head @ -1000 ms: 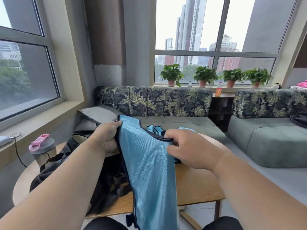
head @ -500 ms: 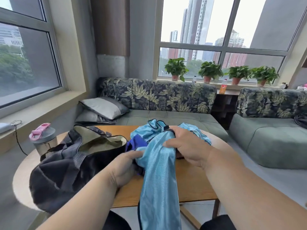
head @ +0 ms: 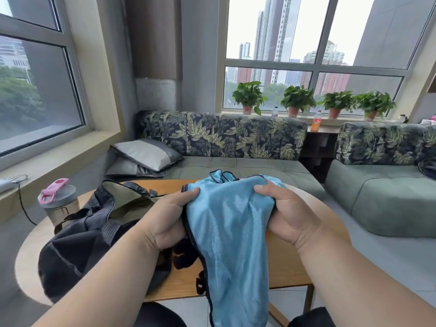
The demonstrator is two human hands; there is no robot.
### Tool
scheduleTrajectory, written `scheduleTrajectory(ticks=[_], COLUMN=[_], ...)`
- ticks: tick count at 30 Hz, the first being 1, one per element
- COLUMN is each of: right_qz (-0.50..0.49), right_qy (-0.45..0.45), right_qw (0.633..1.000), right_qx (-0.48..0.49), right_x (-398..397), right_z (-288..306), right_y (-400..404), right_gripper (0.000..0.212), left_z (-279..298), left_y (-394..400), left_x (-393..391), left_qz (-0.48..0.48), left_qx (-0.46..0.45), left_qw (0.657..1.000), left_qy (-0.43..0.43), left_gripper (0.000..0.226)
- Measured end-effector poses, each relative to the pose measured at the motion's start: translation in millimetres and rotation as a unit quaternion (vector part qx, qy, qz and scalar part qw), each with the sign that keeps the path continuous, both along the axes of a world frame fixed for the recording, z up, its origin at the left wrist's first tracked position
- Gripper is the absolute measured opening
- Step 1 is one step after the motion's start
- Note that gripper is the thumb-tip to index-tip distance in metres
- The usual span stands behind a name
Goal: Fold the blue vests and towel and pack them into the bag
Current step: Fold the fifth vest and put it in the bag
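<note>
A light blue vest (head: 233, 234) with dark trim hangs from both my hands over the near edge of the round wooden table (head: 292, 272). My left hand (head: 168, 218) grips its left edge and my right hand (head: 286, 215) grips its right edge, both at the top. More blue fabric (head: 224, 177) lies bunched on the table just behind it. The dark grey bag (head: 89, 237) sits open on the left of the table, touching my left wrist. A dark purple cloth (head: 186, 254) shows under the vest beside the bag.
A grey shaker bottle with a pink lid (head: 57, 201) stands on the table's left edge. A leaf-patterned green sofa (head: 236, 149) with grey pillows (head: 146, 154) runs behind the table. Potted plants (head: 297, 102) line the windowsill.
My hands have spread the vest wider, the left moving up to its top left edge and the right out to the right. The view has tilted slightly downward.
</note>
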State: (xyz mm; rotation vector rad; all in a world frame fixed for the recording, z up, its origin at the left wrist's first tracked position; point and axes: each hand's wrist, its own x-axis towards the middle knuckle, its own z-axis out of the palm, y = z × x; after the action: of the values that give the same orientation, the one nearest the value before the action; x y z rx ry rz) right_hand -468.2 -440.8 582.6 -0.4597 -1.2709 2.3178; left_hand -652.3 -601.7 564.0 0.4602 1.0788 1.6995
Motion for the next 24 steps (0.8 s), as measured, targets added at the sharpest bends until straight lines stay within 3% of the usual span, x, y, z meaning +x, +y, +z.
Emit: scheduleTrajectory(ticks=[4, 8, 10, 13, 21, 24], right_qz=[0.059, 0.139, 0.138, 0.107, 0.134, 0.103], right_qy=[-0.056, -0.09, -0.085, -0.052, -0.032, -0.041], right_qw=[0.996, 0.985, 0.987, 0.992, 0.99, 0.992], right_qx=[-0.043, -0.042, -0.005, 0.028, -0.015, -0.054], right_x=[5.9, 12.3, 13.4, 14.2, 3.9, -0.5], right_z=[-33.1, -62.9, -61.4, -48.9, -29.4, -34.0], right_y=[-13.8, -36.5, -39.3, -28.2, -30.3, -30.1], right_gripper=[0.05, 0.065, 0.07, 0.054, 0.039, 0.044], left_z=[15.7, 15.2, 16.2, 23.1, 11.6, -12.3], left_y=[9.2, 15.9, 14.6, 10.5, 13.2, 12.7], left_x=[7.3, 14.1, 12.6, 0.7, -16.9, -10.9], left_qz=[0.019, 0.048, 0.047, 0.054, 0.075, 0.076], left_qx=[0.004, -0.009, -0.022, -0.025, -0.068, -0.071], left_qw=[1.0, 0.997, 0.995, 0.993, 0.994, 0.995], left_qy=[0.017, 0.067, 0.084, 0.105, 0.046, 0.011], left_gripper=[0.04, 0.032, 0.028, 0.027, 0.044, 0.041])
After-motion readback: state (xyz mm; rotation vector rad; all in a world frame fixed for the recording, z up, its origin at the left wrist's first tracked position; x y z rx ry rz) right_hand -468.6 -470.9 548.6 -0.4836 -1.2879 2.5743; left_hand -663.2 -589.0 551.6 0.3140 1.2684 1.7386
